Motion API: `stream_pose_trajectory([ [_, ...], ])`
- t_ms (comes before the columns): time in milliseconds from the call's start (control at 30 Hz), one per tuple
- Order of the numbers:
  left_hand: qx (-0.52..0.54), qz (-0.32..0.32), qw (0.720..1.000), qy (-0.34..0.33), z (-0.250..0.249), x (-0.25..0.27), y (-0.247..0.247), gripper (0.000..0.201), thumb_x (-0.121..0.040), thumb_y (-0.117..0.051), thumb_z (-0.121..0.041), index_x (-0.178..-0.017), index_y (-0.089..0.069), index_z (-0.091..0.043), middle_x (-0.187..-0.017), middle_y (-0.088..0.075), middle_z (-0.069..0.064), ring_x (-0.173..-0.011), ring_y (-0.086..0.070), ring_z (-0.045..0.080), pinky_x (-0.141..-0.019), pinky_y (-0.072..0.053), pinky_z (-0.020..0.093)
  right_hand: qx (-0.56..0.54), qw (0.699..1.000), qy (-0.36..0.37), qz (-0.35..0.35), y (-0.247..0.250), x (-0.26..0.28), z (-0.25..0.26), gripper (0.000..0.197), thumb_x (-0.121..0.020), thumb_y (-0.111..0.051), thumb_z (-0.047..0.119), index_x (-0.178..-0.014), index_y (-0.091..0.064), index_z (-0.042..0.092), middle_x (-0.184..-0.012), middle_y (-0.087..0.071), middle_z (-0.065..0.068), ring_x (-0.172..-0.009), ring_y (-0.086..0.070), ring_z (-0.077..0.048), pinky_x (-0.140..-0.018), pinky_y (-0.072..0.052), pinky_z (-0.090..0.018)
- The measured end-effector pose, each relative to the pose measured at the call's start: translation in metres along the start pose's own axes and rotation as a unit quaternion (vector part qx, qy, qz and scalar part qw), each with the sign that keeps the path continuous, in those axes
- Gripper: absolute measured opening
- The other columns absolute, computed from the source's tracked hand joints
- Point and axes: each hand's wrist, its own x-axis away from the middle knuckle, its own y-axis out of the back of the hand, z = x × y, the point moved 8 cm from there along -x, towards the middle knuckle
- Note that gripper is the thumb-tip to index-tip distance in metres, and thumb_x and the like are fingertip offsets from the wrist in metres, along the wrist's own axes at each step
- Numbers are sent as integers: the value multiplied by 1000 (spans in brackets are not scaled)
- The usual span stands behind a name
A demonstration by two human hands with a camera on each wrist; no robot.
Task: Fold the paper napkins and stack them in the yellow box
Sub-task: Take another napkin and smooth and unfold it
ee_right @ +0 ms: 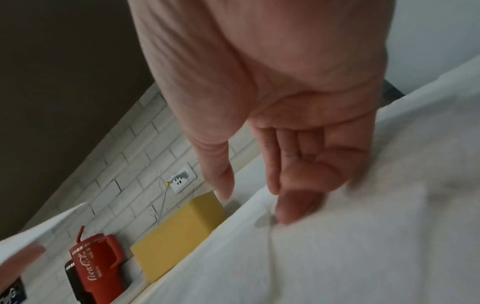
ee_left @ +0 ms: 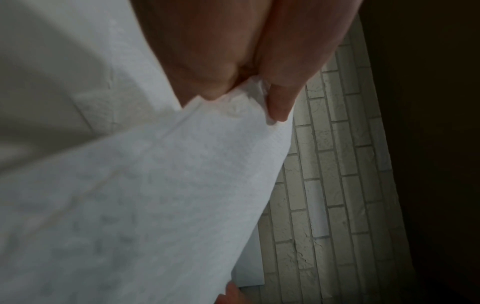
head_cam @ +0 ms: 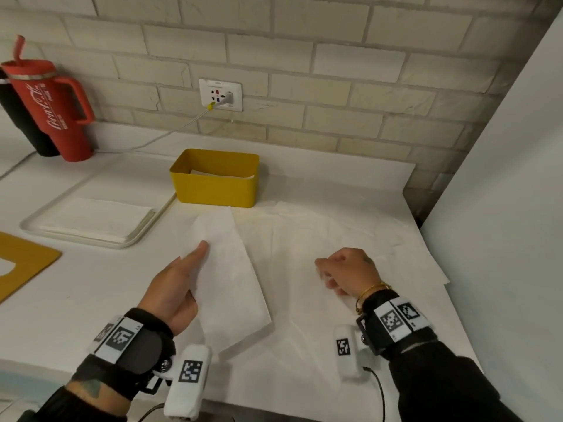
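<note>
My left hand (head_cam: 176, 287) pinches one paper napkin (head_cam: 231, 278) by its left edge. Its long side points away from me, toward the yellow box (head_cam: 213, 187) just past it. My right hand (head_cam: 344, 269) is loosely curled, holding nothing. I count one box, one tray (head_cam: 91, 239) of napkins, two tumblers (head_cam: 58, 114).

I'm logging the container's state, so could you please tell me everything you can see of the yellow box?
The yellow box is a rectangular, open-topped bin with rounded corners and smooth, matte walls that look like plastic or coated metal. It stands upright on the white counter near the brick wall, beside the white tray. Some white folded paper already lies inside. Neither hand touches it.
</note>
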Motion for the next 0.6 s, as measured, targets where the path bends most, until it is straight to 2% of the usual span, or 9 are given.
stream_pose_trajectory([
  [33, 1, -2, 1000, 3, 1, 2, 1, 36, -99, -61, -28, -129, -65, -9, -113, -77, 8, -97, -76, 20, -71, -63, 30, 24, 1000, -8, 9, -4, -4, -2, 25, -84, -76, 35, -89, -68, 12, -89, -76, -14, -74, -67, -21, -65, -54, -28],
  [100, 3, -5, 1000, 5, 4, 4, 3, 35, -99, -61, -27, -127, -66, -8, -111, -77, 9, -94, -76, 19, -70, -63, 30, 58, 998, -16, 22, -15, -10, -3, 38, -79, -81, 40, -103, -66, 15, -102, -70, -6, -92, -64, -20, -72, -48, -26],
  [167, 2, -8, 1000, 4, 4, 5, 7, 34, -98, -62, -26, -126, -67, -7, -110, -77, 8, -94, -76, 19, -73, -63, 30, 56, 998, -12, 16, -21, -13, 1, 41, -79, -82, 34, -111, -64, 15, -110, -63, -1, -101, -61, -20, -77, -46, -26],
  [267, -5, -11, 1000, -4, -1, 7, 13, 31, -98, -62, -27, -123, -68, -9, -108, -78, 7, -92, -77, 18, -78, -61, 33, 32, 999, -7, -3, -15, -17, 4, 33, -81, -82, 22, -109, -67, 14, -110, -65, -3, -93, -63, -18, -77, -49, -26],
  [367, -3, -20, 1000, -7, -3, 8, 21, 34, -97, -63, -27, -125, -67, -9, -110, -77, 8, -95, -76, 20, -87, -55, 37, 28, 999, -13, -34, 10, -23, -3, 29, -78, -83, 19, -103, -70, 16, -104, -71, -8, -87, -69, -23, -80, -59, -33],
  [433, -4, -24, 1000, -3, -1, 7, 23, 35, -96, -64, -27, -126, -67, -8, -110, -77, 8, -93, -76, 20, -85, -55, 37, 37, 998, -13, -41, 31, -25, -7, 26, -78, -83, 15, -101, -72, 15, -95, -72, -9, -83, -70, -25, -80, -60, -34],
  [533, -13, -17, 1000, 10, 8, 6, 19, 32, -97, -63, -27, -122, -68, -9, -106, -78, 7, -87, -77, 19, -73, -60, 34, 69, 997, -19, -18, 53, -20, -17, 19, -81, -82, 11, -97, -73, 11, -85, -73, -10, -73, -70, -23, -69, -59, -30],
  [600, -21, -8, 1000, 19, 14, 6, 14, 31, -98, -62, -27, -122, -68, -9, -107, -78, 9, -88, -77, 20, -77, -58, 37, 88, 996, -25, -14, 60, -17, -26, 15, -82, -81, 12, -94, -72, 10, -81, -73, -11, -69, -70, -22, -69, -60, -31],
])
